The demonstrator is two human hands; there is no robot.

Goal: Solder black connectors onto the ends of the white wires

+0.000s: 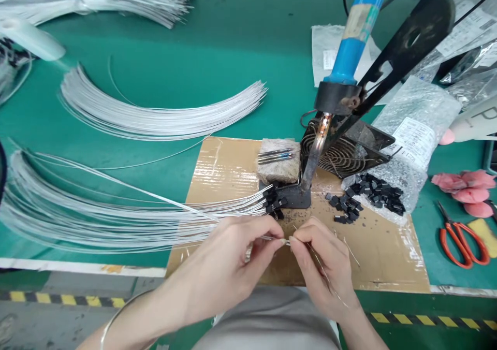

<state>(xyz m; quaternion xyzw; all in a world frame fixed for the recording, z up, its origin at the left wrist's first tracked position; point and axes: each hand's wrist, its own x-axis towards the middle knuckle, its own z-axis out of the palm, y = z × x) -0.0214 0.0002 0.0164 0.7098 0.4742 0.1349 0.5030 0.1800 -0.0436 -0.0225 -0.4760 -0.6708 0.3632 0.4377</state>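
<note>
Over the front of the cardboard sheet, my left hand (244, 251) pinches white wires (186, 206) that run in from the left. Fingertip to fingertip with it, my right hand (326, 267) is closed at the wires' end, where the details are too small to make out. A thin silvery strand, like solder wire (321, 263), also passes through the right hand and trails over its palm. Just beyond my hands, white wires with black connectors (274, 202) on their ends lie in a bundle. A blue soldering iron (345, 62) points down from a black stand arm (407, 55).
Loose black connectors (345, 207) spill from a bubble-wrap bag (419, 112). A small fan (341, 148) lies behind the iron, beside a pale block (277, 171). Another wire bundle (163, 119) rests farther back. Orange-handled scissors (462, 244) lie right of the cardboard (388, 257).
</note>
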